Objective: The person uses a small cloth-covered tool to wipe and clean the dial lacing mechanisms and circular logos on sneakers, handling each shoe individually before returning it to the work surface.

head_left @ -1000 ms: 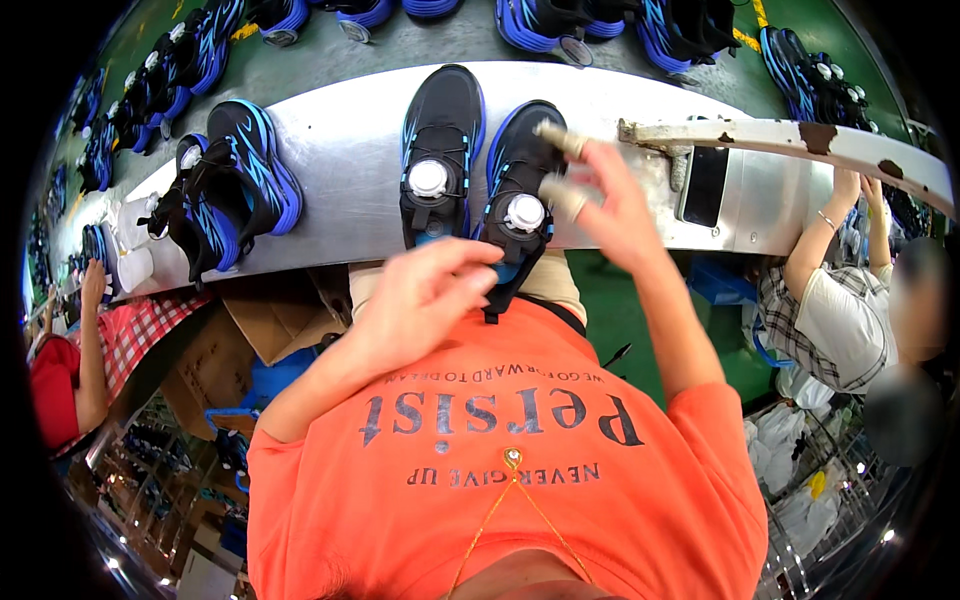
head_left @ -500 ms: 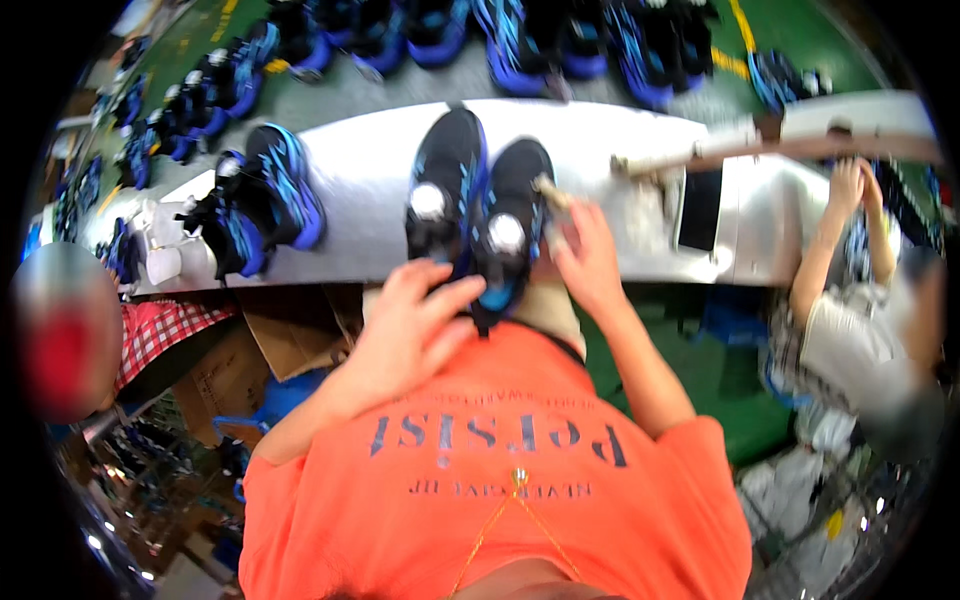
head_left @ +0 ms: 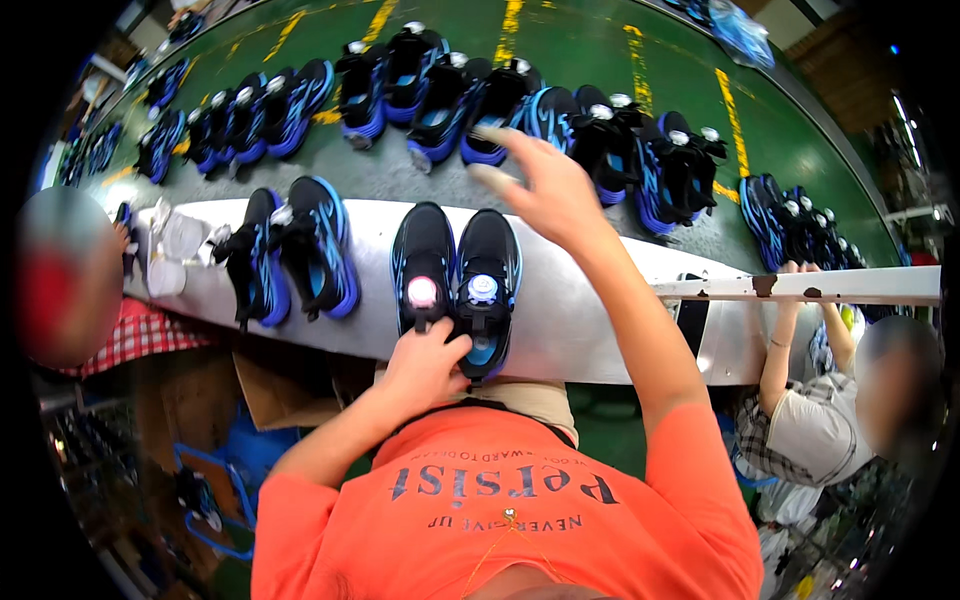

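A pair of black and blue sneakers stands side by side on the metal table in front of me, toes pointing away. The left shoe's round dial looks pink-red; the other dial looks bluish white. My left hand has its fingers curled closed on the left shoe's heel opening. Stretched out past the table, my right hand is open, fingers apart, over the row of shoes on the green belt. Its fingertips have pale tan coverings. Nothing shows in its grasp.
Another sneaker pair stands left on the metal table. Several shoes line the green belt. A white bar crosses at right, above a dark flat device. Co-workers sit at both sides.
My right hand has moved from beside the right shoe out over the belt, fingers spread. My left hand has closed at the left shoe's heel. The view now takes in more of the belt.
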The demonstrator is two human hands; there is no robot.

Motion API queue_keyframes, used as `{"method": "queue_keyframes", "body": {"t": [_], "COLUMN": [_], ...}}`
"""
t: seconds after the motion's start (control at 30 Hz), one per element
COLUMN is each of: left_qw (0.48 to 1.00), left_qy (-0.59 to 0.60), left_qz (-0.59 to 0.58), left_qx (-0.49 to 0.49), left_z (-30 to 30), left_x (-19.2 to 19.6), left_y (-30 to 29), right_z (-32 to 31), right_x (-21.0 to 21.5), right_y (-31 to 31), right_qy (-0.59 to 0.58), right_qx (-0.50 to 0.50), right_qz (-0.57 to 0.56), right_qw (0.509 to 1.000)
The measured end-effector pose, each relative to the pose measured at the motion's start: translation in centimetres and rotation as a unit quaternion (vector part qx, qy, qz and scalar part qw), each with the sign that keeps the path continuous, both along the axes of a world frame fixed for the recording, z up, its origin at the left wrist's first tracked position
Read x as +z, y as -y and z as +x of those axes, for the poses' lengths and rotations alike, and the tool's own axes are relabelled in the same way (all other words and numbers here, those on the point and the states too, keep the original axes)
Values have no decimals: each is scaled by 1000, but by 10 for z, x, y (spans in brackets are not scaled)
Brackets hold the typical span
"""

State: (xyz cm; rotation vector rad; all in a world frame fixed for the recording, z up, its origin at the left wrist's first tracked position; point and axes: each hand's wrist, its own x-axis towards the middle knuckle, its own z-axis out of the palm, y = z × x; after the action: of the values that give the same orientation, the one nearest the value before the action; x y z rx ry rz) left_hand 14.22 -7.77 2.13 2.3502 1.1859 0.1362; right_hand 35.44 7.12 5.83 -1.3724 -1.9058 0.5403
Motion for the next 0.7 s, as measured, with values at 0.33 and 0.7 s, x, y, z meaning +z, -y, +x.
{"method": "queue_keyframes", "body": {"t": [0.33,0.7], "left_qw": [997,981], "left_qy": [73,149], "left_qz": [3,123], "left_qx": [36,2], "left_z": [8,21], "left_x": [-5,11], "left_y": [-1,-133], "right_z": [-60,118], "right_x": [-88,-90], "right_y": [-113,-91], "right_qy": [295,316], "right_qx": [-43,-163], "right_qz": [-74,-90], "right_qw": [952,931]}}
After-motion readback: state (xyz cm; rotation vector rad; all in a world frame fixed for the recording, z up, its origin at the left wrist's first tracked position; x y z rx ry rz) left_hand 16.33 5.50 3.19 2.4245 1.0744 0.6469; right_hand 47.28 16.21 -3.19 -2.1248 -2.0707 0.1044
